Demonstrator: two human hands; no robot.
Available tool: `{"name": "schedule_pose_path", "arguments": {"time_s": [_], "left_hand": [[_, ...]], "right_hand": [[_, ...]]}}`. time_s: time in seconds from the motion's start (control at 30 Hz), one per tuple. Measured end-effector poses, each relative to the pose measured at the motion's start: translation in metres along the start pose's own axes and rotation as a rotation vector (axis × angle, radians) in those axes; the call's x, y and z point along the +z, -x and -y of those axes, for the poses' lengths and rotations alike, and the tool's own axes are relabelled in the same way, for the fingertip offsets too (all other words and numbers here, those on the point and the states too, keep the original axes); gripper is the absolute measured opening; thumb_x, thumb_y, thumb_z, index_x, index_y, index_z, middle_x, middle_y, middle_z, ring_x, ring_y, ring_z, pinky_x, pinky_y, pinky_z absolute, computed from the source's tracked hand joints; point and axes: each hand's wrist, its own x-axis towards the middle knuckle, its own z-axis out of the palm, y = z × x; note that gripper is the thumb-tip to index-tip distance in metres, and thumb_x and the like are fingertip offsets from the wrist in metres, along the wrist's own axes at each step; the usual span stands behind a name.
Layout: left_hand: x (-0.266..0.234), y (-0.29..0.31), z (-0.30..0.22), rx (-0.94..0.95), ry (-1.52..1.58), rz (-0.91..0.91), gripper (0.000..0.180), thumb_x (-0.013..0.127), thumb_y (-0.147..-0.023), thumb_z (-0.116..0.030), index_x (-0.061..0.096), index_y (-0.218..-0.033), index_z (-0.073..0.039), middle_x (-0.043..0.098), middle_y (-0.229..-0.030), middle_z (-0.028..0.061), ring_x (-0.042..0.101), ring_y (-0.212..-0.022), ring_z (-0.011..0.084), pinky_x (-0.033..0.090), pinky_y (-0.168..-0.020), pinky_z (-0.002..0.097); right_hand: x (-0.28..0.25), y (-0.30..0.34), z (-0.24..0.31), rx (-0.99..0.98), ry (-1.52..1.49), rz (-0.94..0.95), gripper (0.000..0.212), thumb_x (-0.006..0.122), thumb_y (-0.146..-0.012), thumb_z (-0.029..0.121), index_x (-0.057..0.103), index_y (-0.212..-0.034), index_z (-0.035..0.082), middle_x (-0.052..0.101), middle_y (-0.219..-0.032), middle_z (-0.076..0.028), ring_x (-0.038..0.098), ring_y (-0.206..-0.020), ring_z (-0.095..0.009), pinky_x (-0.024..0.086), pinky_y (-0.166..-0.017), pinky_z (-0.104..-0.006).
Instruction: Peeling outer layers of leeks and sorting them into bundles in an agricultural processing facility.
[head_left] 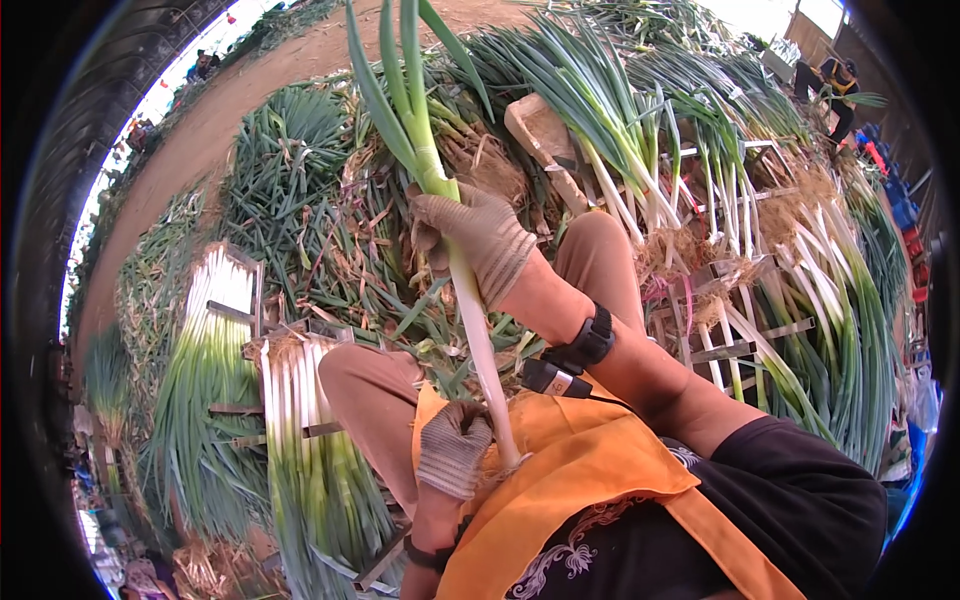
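A long green onion [480, 360] slants upright before me, its green leaves up and its white root end down by my orange apron [540, 460]. My right hand [475, 235], in a grey-brown knit glove, is wrapped around the stalk just below where the leaves fan out. Lower down, my left hand [455, 450], gloved alike, is curled closed right beside the white stalk near its root end. Whatever the left fingers may hold is hidden. My knees, in brown trousers [370, 400], stand on either side of the stalk.
Bundles of green onions lie on metal racks at left [225, 300] and right [800, 290]. Loose leaves [340, 240] and trimmings cover the ground ahead. A wooden stool-like piece [545, 140] stands beyond my right knee. Another person [835, 90] works at far right.
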Motion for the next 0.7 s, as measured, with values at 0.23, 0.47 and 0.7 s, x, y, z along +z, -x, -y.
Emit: {"name": "schedule_pose_path", "arguments": {"time_s": [0.23,0.47,0.7], "left_hand": [[-0.012,0.007,0.022,-0.021,0.536,-0.002,0.01,0.049,-0.089,-0.01,0.053,-0.089,-0.001,0.06,-0.08,0.0094,0.057,-0.074,0.0141,0.047,-0.066,0.0246],[-0.024,0.012,0.029,0.085,0.859,0.19,0.028,0.06,-0.084,-0.03,0.053,-0.084,-0.003,0.053,-0.064,0.0039,0.051,-0.057,0.0107,0.041,-0.048,0.0219],[-0.05,0.02,0.055,0.009,0.153,0.234,0.033,0.06,-0.085,-0.029,0.057,-0.099,0.001,0.054,-0.062,0.0044,0.053,-0.051,0.0107,0.039,-0.045,0.0189]], "right_hand": [[-0.02,-0.008,-0.012,0.176,-0.195,0.013,0.017,0.061,-0.083,0.018,0.049,-0.091,0.009,0.052,-0.064,-0.001,0.047,-0.048,-0.009,0.041,-0.041,-0.0243],[-0.053,-0.044,-0.013,0.134,-0.28,-0.06,0.015,0.061,-0.084,0.017,0.048,-0.085,0.011,0.052,-0.063,-0.002,0.046,-0.046,-0.011,0.039,-0.041,-0.0258],[-0.078,-0.074,0.031,-0.078,-0.299,-0.082,0.014,0.059,-0.084,0.014,0.047,-0.086,0.01,0.05,-0.062,-0.001,0.045,-0.046,-0.011,0.038,-0.041,-0.0259]]}}
